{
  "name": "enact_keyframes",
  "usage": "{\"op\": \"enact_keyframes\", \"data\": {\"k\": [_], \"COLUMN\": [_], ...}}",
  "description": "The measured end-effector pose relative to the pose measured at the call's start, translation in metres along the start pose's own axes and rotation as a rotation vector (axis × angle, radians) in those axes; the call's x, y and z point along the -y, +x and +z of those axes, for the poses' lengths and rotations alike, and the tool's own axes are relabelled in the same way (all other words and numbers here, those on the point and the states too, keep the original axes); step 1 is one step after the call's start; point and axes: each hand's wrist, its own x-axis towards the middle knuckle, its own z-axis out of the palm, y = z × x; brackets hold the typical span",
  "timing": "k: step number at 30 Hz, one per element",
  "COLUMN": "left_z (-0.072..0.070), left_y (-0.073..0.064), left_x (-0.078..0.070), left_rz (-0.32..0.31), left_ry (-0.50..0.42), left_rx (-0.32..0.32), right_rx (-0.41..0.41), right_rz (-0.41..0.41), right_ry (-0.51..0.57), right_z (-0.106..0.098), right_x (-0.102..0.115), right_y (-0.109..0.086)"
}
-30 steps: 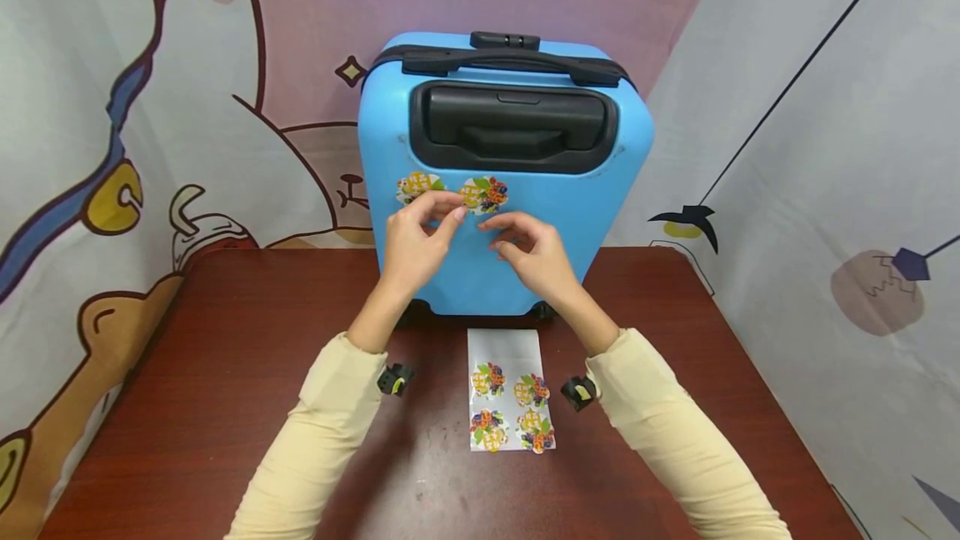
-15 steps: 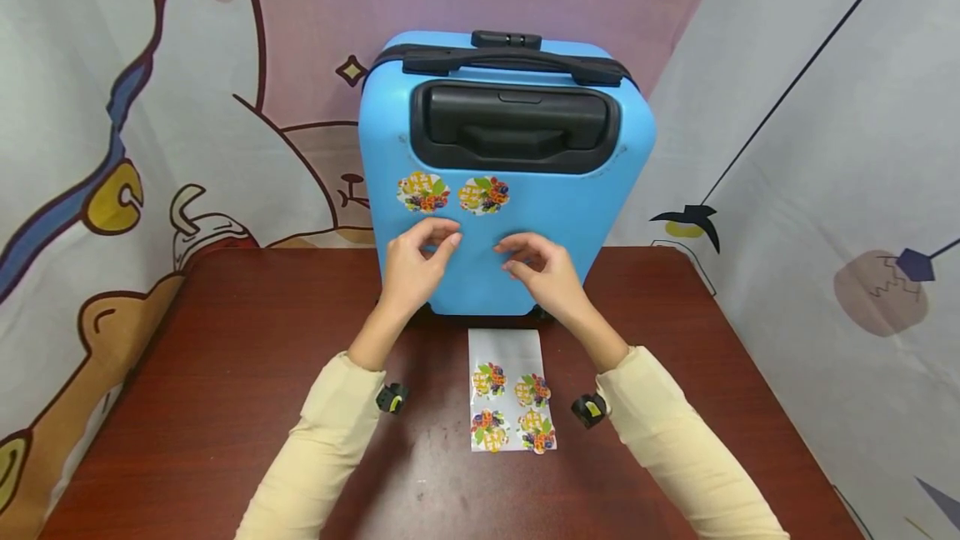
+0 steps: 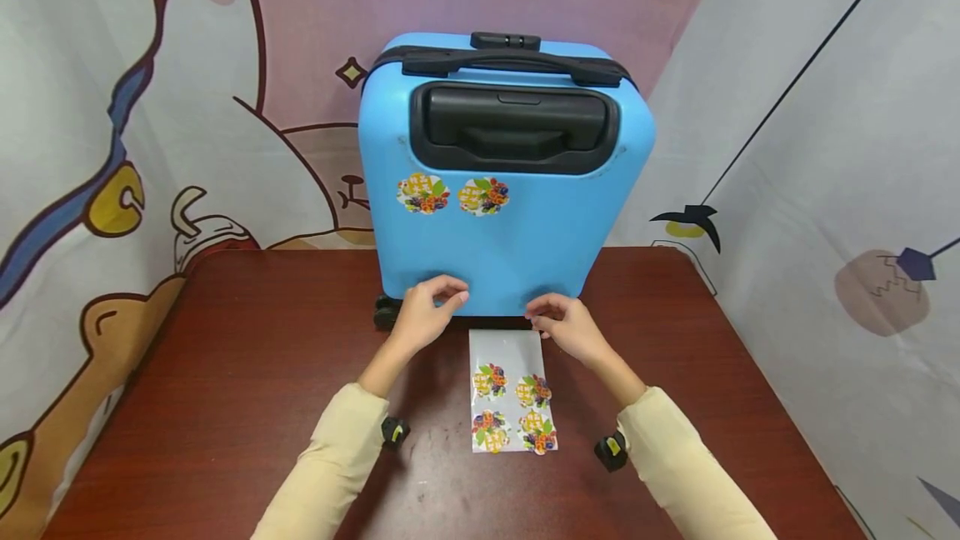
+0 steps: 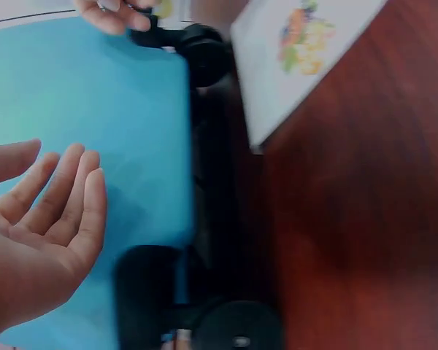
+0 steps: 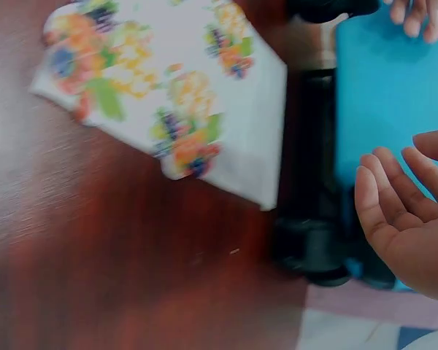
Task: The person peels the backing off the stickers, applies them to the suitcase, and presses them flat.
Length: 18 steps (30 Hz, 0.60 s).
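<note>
A light blue suitcase (image 3: 495, 248) stands upright at the back of the table. Two round fruit stickers, a left one (image 3: 423, 193) and a right one (image 3: 483, 196), are on its front below the black handle recess. In front of it lies a white sticker sheet (image 3: 504, 347) bearing several more fruit stickers (image 3: 490, 380). My left hand (image 3: 429, 312) hovers before the suitcase's lower left, fingers loosely bent and holding nothing. Over the lower right, near the sheet's top corner, is my right hand (image 3: 567, 326), also loosely bent and holding nothing in the right wrist view.
The dark red wooden table (image 3: 225, 390) carries the sheet and suitcase. Black wheels (image 3: 386, 312) show under the suitcase. A cartoon-printed cloth (image 3: 300, 23) hangs behind and along both sides.
Both hands have come down from beside the two stickers on the suitcase to its lower edge, moving slightly apart. The suitcase, its stickers and the sheet have stayed in place.
</note>
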Motion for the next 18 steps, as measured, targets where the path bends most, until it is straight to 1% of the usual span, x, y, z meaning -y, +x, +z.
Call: {"op": "enact_keyframes", "data": {"k": [4,8,14,18], "left_z": [0.010,0.020,0.035,0.042], "left_y": [-0.012,-0.023,-0.037,-0.043], "left_x": [0.020,0.034,0.051,0.057], "left_rz": [-0.109,-0.202,-0.300,-0.356], "left_ry": [0.006,0.017,0.012,-0.012], "left_rx": [0.083,0.130,0.192,0.220], "right_rx": [0.015,0.026,0.023,0.007], "right_rz": [0.075,0.148,0.222,0.282], "right_ry": [-0.028,-0.044,-0.011,0.036], "right_z": [-0.001,-0.003,-0.001,0.002], "right_x": [-0.026,-0.044,-0.063,-0.072], "right_y": [-0.010,-0.017,-0.023,-0.026]}}
